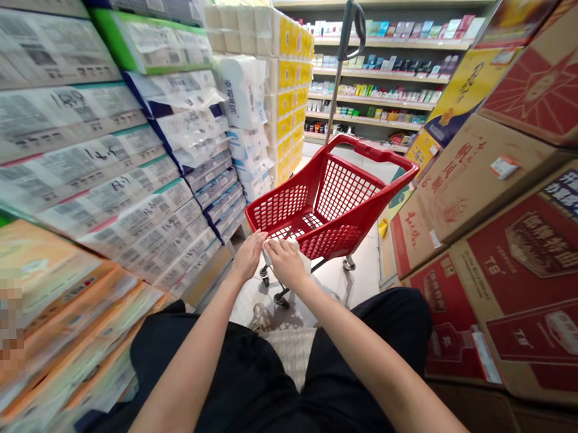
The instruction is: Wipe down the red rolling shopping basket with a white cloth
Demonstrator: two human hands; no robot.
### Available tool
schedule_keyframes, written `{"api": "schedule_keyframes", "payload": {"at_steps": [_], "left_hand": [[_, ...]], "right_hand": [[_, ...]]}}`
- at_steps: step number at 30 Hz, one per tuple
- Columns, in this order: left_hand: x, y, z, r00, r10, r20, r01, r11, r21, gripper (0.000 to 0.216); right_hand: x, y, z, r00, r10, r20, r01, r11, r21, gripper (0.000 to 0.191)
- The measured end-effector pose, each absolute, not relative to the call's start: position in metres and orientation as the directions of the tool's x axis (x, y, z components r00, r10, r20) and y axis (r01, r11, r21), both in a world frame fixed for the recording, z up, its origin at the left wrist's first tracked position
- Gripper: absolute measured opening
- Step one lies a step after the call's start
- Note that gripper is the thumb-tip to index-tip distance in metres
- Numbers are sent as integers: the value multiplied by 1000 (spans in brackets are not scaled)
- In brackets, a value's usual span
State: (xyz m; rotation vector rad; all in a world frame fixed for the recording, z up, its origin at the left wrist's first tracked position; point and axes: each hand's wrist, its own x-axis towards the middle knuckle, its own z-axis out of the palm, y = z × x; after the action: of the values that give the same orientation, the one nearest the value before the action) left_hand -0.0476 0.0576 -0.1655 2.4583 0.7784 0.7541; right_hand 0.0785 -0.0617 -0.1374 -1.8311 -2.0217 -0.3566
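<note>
Both my arms reach forward over my knees to the near end of a red plastic shopping cart [317, 202]. My left hand [248, 256] is bent with its fingers together, at the left side of a small white pack [305, 260]. Lying over the top of that pack is my right hand [286, 261], its fingers curled down at the front edge. The two hands nearly touch at the fingertips, close to the cart's near rim. Most of the pack is hidden under the hands, so its exact kind cannot be made out. The cart's basket shows its bare grid floor.
Stacked tissue packs [95, 167] with handwritten prices rise on the left, above orange packs [57, 284]. Yellow-and-white paper rolls [287, 82] stand beyond. Cardboard cartons [524, 244] crowd the right side. Stocked shelves [383, 72] and a pole [339, 67] are behind the cart.
</note>
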Motion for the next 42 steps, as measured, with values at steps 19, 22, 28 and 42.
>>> {"api": "schedule_keyframes", "payload": {"at_steps": [19,22,28,42], "left_hand": [[-63,48,-167,676,627,388,480,-773,414,51],[-68,49,-168,672,639,375,486,-762,427,51],[-72,46,-167,644,662,384,497,-743,448,50],[-88,23,-167,588,702,403,475,-702,531,50]], "right_hand": [[79,-73,-146,-203,856,476,960,269,-74,45],[75,-71,-146,-206,850,485,956,280,-84,45],[76,-72,-143,-235,845,480,945,315,-92,47],[66,-81,-148,-260,825,502,932,351,-94,41]]}}
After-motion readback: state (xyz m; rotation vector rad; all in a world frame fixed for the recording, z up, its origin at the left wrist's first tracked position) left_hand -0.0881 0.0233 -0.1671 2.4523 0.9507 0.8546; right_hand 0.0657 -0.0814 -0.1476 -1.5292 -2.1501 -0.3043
